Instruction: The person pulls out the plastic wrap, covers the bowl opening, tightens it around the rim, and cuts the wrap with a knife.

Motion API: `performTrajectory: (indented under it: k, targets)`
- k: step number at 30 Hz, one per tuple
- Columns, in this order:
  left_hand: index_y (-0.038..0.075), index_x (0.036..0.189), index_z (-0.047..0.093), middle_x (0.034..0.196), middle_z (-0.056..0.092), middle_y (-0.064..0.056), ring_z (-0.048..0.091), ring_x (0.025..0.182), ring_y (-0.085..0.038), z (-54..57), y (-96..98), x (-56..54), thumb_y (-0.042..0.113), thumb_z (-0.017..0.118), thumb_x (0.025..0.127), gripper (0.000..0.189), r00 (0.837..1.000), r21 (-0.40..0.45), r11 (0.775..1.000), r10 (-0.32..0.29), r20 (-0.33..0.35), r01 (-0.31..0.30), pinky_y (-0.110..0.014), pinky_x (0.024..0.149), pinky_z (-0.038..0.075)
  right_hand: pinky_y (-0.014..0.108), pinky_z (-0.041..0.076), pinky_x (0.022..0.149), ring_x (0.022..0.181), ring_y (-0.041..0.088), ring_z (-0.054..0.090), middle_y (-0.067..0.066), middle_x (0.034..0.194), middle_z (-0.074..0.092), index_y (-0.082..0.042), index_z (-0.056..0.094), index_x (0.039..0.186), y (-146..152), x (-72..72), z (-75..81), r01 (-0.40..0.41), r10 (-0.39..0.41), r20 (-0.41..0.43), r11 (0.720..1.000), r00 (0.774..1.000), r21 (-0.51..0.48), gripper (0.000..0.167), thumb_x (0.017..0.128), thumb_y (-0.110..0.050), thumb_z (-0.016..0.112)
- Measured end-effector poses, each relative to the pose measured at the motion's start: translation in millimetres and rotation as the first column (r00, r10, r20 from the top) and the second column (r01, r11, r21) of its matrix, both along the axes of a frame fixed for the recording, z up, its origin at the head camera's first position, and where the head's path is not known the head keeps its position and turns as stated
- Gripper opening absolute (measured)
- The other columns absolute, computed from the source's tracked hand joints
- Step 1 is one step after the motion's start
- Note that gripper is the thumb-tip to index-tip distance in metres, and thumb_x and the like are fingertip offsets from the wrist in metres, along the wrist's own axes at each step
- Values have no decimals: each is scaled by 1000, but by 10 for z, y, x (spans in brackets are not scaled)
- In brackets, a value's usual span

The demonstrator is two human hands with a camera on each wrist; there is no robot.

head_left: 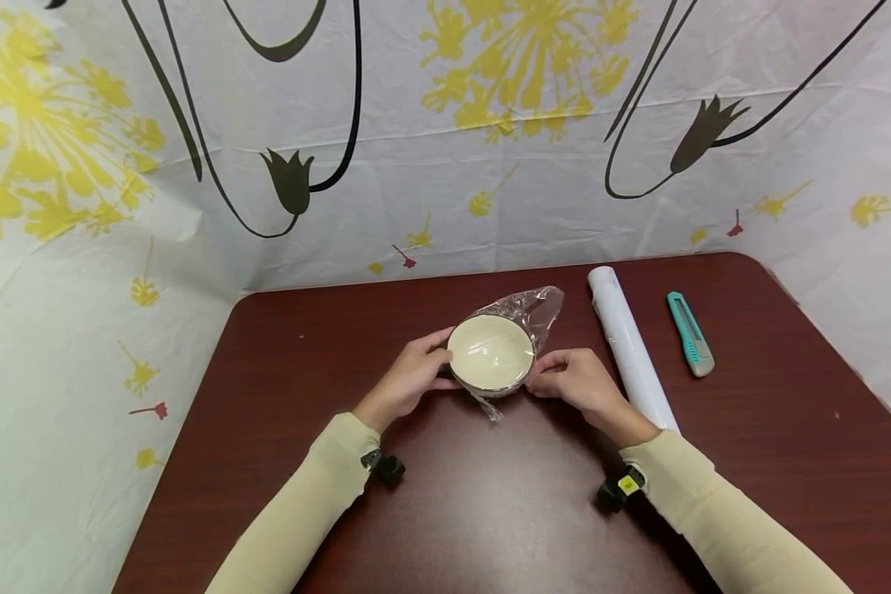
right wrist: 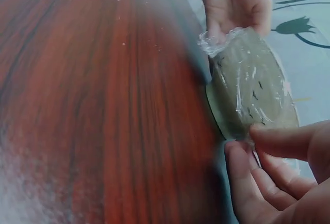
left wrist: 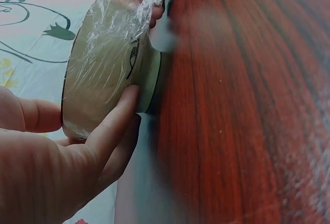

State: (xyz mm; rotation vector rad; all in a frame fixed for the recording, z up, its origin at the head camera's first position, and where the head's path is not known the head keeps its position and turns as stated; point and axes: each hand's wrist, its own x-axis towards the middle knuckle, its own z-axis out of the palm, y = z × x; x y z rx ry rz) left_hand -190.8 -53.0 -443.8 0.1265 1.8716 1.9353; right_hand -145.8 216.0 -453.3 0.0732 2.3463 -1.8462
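Observation:
A cream bowl [head_left: 490, 353] with a dark rim stands on the table, clear plastic wrap [head_left: 544, 310] stretched over its mouth. Loose wrap sticks out behind it on the right, and a twisted end hangs at the front. My left hand [head_left: 410, 375] grips the bowl's left side, thumb at the rim and fingers along the outer wall in the left wrist view. On the opposite side my right hand [head_left: 575, 382] pinches the wrap low against the bowl's wall. The right wrist view shows the wrap [right wrist: 252, 82] wrinkled over the bowl's painted side.
A white roll [head_left: 631, 346] lies lengthwise beyond my right hand, close to that forearm. Farther right is a teal and grey utility knife [head_left: 689, 334]. The dark red table [head_left: 327, 330] meets a patterned sheet [head_left: 386, 198] at its back and sides.

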Motion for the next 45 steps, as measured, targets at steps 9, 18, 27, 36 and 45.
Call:
performTrajectory:
  k: [9, 18, 27, 36, 45]
  targets:
    - [-3, 167, 41, 155, 56, -29, 69, 116, -29, 11, -4, 8, -3, 48, 108, 60, 1000, 17, 1000, 1, -16, -1, -48, 91, 66, 36, 51, 67, 68, 14, 61, -7, 72, 73, -16, 79, 77, 8, -74, 41, -6, 170, -238, 825, 956, 566, 16, 85, -16, 93]
    - [-1, 168, 41, 156, 56, -28, 69, 115, -29, 26, 14, 15, -2, 47, 109, 59, 1000, 0, 1000, -2, -4, 2, -47, 91, 66, 51, 59, 72, 73, 26, 69, -2, 77, 78, -13, 86, 80, -30, -107, 94, 20, 239, -299, 750, 924, 661, 7, 85, -10, 90]
    - [0, 168, 40, 161, 51, -26, 68, 123, -33, 11, -15, 19, -1, 47, 109, 59, 1000, 10, 1000, -15, -3, 15, -47, 92, 66, 43, 56, 67, 69, 17, 62, -10, 71, 73, -19, 84, 79, 96, -153, 240, -27, 310, -270, 701, 912, 713, 9, 84, -13, 89]
    - [0, 168, 41, 160, 53, -25, 68, 125, -34, 1, -26, 0, 0, 47, 110, 58, 1000, 12, 1000, -16, -2, 16, -48, 92, 66, 47, 57, 74, 82, 30, 72, 12, 98, 77, -4, 81, 104, 277, -379, 514, 78, 337, -487, 754, 806, 652, 28, 79, 9, 82]
    - [0, 168, 41, 161, 52, -26, 68, 125, -35, -2, -23, 10, 0, 48, 110, 58, 1000, 11, 1000, -20, -9, 20, -50, 94, 65, 64, 51, 106, 128, 45, 64, 24, 135, 70, 1, 74, 133, 281, -625, 397, -31, 437, -399, 704, 806, 709, 54, 80, 7, 86]
